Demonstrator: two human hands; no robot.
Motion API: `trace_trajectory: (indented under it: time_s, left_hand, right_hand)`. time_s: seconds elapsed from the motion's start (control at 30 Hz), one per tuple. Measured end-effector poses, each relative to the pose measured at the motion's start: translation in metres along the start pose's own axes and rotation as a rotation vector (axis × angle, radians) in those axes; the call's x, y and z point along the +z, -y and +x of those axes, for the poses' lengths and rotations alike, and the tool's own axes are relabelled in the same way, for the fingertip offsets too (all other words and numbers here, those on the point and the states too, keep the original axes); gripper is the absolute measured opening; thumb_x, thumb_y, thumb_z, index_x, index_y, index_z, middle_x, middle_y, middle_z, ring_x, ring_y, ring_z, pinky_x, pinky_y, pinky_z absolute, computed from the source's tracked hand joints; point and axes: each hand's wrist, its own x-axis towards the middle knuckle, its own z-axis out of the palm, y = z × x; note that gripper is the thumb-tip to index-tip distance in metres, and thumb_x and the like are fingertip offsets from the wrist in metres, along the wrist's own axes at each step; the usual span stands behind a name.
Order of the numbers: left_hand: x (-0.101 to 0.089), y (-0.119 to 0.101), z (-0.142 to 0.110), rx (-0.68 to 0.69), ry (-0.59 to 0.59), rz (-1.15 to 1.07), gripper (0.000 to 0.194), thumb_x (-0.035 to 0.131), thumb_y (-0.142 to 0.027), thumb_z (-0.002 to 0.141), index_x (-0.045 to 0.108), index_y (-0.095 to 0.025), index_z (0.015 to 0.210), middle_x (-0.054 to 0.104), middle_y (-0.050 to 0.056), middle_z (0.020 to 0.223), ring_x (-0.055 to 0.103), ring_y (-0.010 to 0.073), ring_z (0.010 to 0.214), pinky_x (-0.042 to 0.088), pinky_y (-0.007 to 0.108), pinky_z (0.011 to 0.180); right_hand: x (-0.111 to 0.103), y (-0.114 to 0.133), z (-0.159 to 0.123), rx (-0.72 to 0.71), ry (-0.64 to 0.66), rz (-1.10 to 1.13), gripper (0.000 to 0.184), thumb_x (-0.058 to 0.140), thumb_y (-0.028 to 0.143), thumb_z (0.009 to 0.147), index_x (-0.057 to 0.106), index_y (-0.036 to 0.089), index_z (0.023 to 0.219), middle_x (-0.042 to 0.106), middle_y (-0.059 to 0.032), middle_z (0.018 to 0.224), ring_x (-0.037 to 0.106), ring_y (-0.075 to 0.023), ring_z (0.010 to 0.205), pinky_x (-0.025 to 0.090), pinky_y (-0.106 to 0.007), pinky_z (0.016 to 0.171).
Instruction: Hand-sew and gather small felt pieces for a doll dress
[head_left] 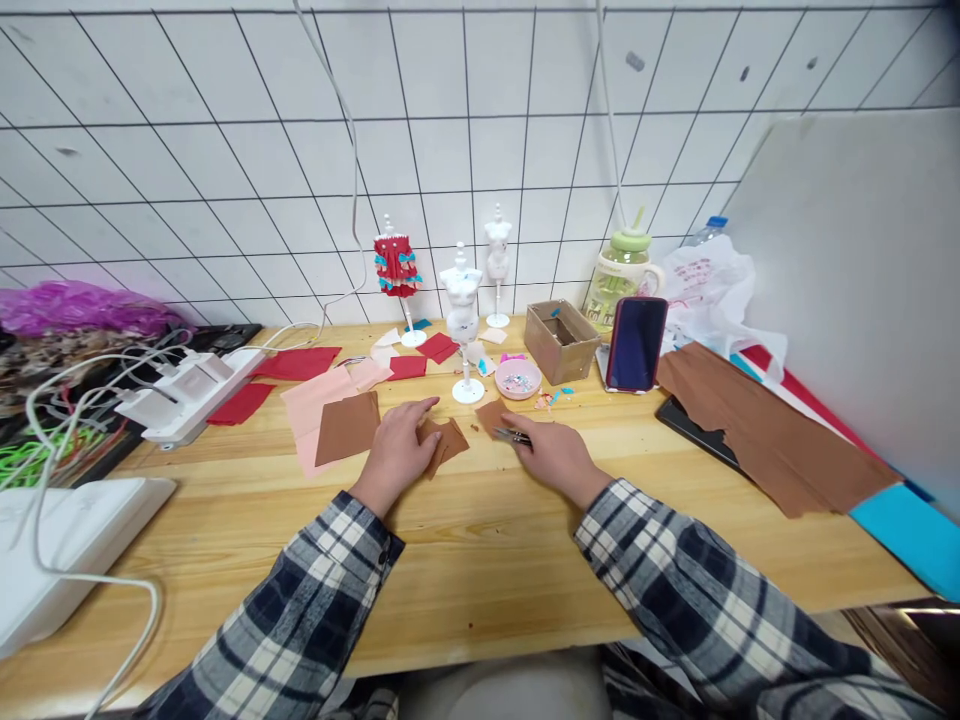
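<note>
My left hand (401, 445) lies on the table with thumb and index finger apart, between a brown sheet (349, 430) and a crumpled brown piece (450, 445). Its thumb touches the edge of the crumpled piece. In my right hand (559, 452) is a small metal tool with two narrow prongs (513, 436), its exact kind too small to tell. The prongs lie over a small brown piece (491, 416), which the fingertips also touch. Just beyond both hands stands a bare white mini dress form (461, 300).
Behind are a dress form in a red ruffled dress (396, 265) and another white dress form (497, 250). A pink dish of beads (519, 380), cardboard box (562, 340) and phone (637, 345) stand to the right. Brown sheets (780, 430) lie far right; a power strip (202, 395) sits left.
</note>
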Motion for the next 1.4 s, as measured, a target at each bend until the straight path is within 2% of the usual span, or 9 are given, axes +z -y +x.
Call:
trace_trajectory:
  time_s: [0.27, 0.43, 0.57, 0.67, 0.8, 0.93, 1.07, 1.23, 1.4]
  left_hand:
    - [-0.01, 0.009, -0.003, -0.042, 0.213, 0.183, 0.028, 0.067, -0.047, 0.075, 0.07, -0.03, 0.096, 0.062, 0.004, 0.117, 0.048, 0.0316, 0.114, 0.035, 0.045, 0.091]
    - [0.0, 0.003, 0.001, -0.018, 0.07, 0.079, 0.04, 0.058, -0.05, 0.083, 0.064, -0.029, 0.116, 0.06, 0.006, 0.123, 0.051, 0.028, 0.115, 0.036, 0.041, 0.093]
    - [-0.018, 0.018, 0.007, -0.119, -0.133, 0.149, 0.034, 0.049, -0.044, 0.088, 0.065, -0.026, 0.112, 0.063, 0.006, 0.121, 0.051, 0.0293, 0.116, 0.037, 0.043, 0.097]
    - [-0.035, 0.038, 0.008, -0.234, -0.116, 0.291, 0.032, 0.05, -0.04, 0.086, 0.067, -0.027, 0.11, 0.063, 0.009, 0.12, 0.049, 0.0355, 0.117, 0.038, 0.049, 0.094]
    - [-0.045, 0.053, 0.004, -0.358, -0.049, 0.423, 0.042, 0.053, -0.049, 0.082, 0.064, -0.027, 0.115, 0.061, 0.015, 0.121, 0.047, 0.0422, 0.115, 0.038, 0.057, 0.088]
    - [-0.045, 0.055, 0.002, -0.438, -0.004, 0.464, 0.04, 0.052, -0.054, 0.08, 0.066, -0.022, 0.099, 0.063, 0.018, 0.116, 0.053, 0.0421, 0.106, 0.039, 0.057, 0.083]
    - [-0.044, 0.058, 0.005, -0.418, 0.026, 0.444, 0.03, 0.046, -0.045, 0.084, 0.065, -0.021, 0.082, 0.067, 0.015, 0.1, 0.058, 0.0368, 0.098, 0.041, 0.047, 0.076]
    - [-0.044, 0.059, 0.009, -0.371, -0.104, 0.215, 0.032, 0.041, -0.044, 0.088, 0.063, -0.021, 0.091, 0.07, 0.009, 0.094, 0.062, 0.0269, 0.09, 0.043, 0.034, 0.07]
    - [-0.041, 0.051, 0.007, -0.353, 0.003, 0.415, 0.036, 0.049, -0.048, 0.083, 0.067, -0.023, 0.103, 0.067, 0.013, 0.109, 0.056, 0.0372, 0.105, 0.043, 0.045, 0.081]
  right_hand:
    - [0.0, 0.003, -0.003, 0.014, -0.02, 0.098, 0.029, 0.051, 0.031, 0.09, 0.064, 0.029, 0.116, 0.074, -0.0048, 0.099, 0.066, -0.0218, 0.091, 0.043, -0.029, 0.073]
    - [0.007, 0.026, 0.004, -0.056, -0.163, 0.229, 0.03, 0.048, 0.028, 0.091, 0.064, 0.027, 0.117, 0.073, -0.0045, 0.107, 0.065, -0.0212, 0.097, 0.044, -0.028, 0.078]
    - [0.014, 0.04, 0.009, -0.212, -0.044, 0.176, 0.049, 0.052, 0.029, 0.088, 0.052, 0.026, 0.137, 0.071, -0.0076, 0.114, 0.066, -0.0248, 0.099, 0.045, -0.031, 0.08]
    - [0.013, 0.036, 0.006, -0.142, -0.034, 0.188, 0.057, 0.051, 0.027, 0.088, 0.043, 0.027, 0.145, 0.072, -0.0074, 0.113, 0.067, -0.0241, 0.099, 0.045, -0.031, 0.081]
    - [0.008, 0.028, -0.001, -0.121, 0.017, 0.199, 0.051, 0.052, 0.02, 0.084, 0.056, 0.031, 0.134, 0.071, -0.0042, 0.116, 0.066, -0.0245, 0.103, 0.046, -0.032, 0.083]
    - [0.007, 0.028, -0.006, -0.127, 0.019, 0.281, 0.052, 0.053, 0.019, 0.082, 0.056, 0.03, 0.133, 0.072, -0.0031, 0.112, 0.067, -0.0234, 0.099, 0.048, -0.031, 0.082]
    - [0.008, 0.025, -0.007, -0.1, 0.009, 0.373, 0.048, 0.056, 0.018, 0.08, 0.061, 0.03, 0.127, 0.073, -0.0015, 0.11, 0.067, -0.022, 0.099, 0.048, -0.031, 0.085]
    - [0.01, 0.018, -0.004, -0.082, -0.011, 0.473, 0.035, 0.056, 0.02, 0.084, 0.066, 0.028, 0.116, 0.073, -0.0004, 0.111, 0.067, -0.0197, 0.1, 0.048, -0.029, 0.088]
    - [0.011, 0.017, -0.002, -0.092, 0.02, 0.468, 0.029, 0.058, 0.024, 0.085, 0.068, 0.029, 0.112, 0.074, -0.0013, 0.105, 0.067, -0.0207, 0.097, 0.048, -0.029, 0.085]
